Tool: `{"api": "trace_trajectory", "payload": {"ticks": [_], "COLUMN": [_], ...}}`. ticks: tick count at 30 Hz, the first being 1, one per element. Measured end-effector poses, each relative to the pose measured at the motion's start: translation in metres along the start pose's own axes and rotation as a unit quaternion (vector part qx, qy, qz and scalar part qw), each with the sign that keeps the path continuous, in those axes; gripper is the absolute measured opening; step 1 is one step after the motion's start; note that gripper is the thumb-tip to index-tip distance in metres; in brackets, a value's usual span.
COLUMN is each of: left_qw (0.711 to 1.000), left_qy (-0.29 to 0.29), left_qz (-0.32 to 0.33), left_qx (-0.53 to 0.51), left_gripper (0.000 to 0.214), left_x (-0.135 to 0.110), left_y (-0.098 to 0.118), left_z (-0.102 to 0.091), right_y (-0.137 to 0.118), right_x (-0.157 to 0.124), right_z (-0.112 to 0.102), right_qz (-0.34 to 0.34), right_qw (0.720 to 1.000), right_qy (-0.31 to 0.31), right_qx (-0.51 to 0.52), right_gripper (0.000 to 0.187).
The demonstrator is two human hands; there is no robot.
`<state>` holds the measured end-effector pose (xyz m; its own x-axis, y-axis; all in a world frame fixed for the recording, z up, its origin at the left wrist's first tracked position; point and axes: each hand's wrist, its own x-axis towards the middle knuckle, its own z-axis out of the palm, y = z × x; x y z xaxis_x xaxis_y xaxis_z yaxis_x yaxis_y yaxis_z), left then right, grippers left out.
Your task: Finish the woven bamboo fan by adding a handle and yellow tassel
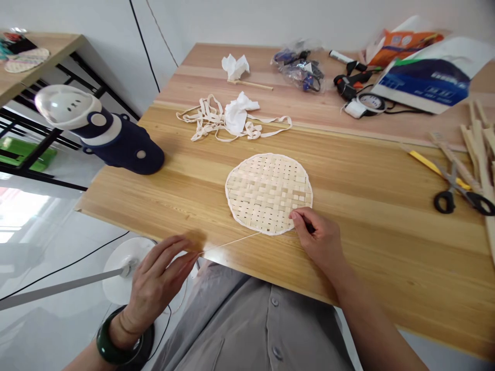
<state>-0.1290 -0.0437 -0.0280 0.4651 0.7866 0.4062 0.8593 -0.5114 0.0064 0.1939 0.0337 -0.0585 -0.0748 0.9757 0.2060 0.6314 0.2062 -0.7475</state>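
A rounded woven bamboo mat (266, 190) with a white cloth binding around its edge lies flat on the wooden table (371, 247). My right hand (319, 234) pinches the mat's lower right rim between thumb and fingers. From the mat's bottom edge a thin pale thread (232, 241) runs taut to the left. Its other end is pinched in the fingertips of my left hand (162, 265), held past the table's front edge. Whether a needle sits in those fingertips cannot be made out.
Beyond the mat lie tangled cloth tape (209, 118) and crumpled white tissue (237, 112). A navy astronaut-like figure (124, 141) stands left. Scissors (450, 190), a yellow utility knife (436, 167) and wooden strips (479, 144) lie right; a glue gun (348, 85) and bagged items (301, 69) sit behind.
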Motion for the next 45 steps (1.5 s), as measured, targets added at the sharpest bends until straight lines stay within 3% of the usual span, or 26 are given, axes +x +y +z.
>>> {"api": "trace_trajectory", "payload": {"ticks": [8,12,18,21,24,26,29,31,36,45], "left_qw": [0.998,0.992,0.987,0.991,0.991,0.986,0.977,0.972,0.966,0.968], "left_qy": [-0.025,-0.035,-0.079,-0.042,0.044,0.077,0.040,0.002,-0.053,-0.095], "left_qz": [-0.033,-0.081,-0.095,-0.071,-0.074,-0.093,-0.131,-0.146,-0.156,-0.142], "left_qx": [-0.050,-0.089,-0.104,-0.103,-0.104,-0.115,-0.162,-0.183,-0.199,-0.182], "left_gripper": [0.011,0.009,0.013,0.008,0.009,0.017,0.037,0.053,0.061,0.059], "left_x": [-0.018,-0.022,-0.029,-0.015,0.023,0.055,0.094,0.106,0.101,0.099], "left_y": [0.022,0.025,0.021,0.016,0.019,0.028,0.048,0.059,0.067,0.058], "left_z": [-0.002,0.004,0.003,-0.010,-0.017,-0.009,0.019,0.042,0.072,0.070], "right_y": [-0.001,0.000,0.000,0.000,0.001,0.001,0.000,-0.001,0.000,0.001], "right_x": [0.000,-0.001,-0.001,-0.001,-0.001,-0.001,-0.001,-0.001,-0.001,-0.001], "right_z": [0.000,0.000,-0.001,0.000,0.000,0.000,0.000,0.000,-0.001,0.000], "right_qz": [0.006,0.004,0.002,0.004,0.004,0.007,0.007,0.003,0.006,0.014], "right_qw": [1.000,1.000,1.000,1.000,1.000,1.000,1.000,1.000,1.000,0.999], "right_qy": [0.000,-0.002,0.003,-0.005,-0.009,-0.009,-0.009,-0.006,-0.010,-0.016], "right_qx": [0.005,0.017,0.019,0.017,0.017,0.018,0.025,0.025,0.026,0.036], "right_gripper": [0.023,0.023,0.021,0.021,0.021,0.021,0.020,0.019,0.020,0.020]}}
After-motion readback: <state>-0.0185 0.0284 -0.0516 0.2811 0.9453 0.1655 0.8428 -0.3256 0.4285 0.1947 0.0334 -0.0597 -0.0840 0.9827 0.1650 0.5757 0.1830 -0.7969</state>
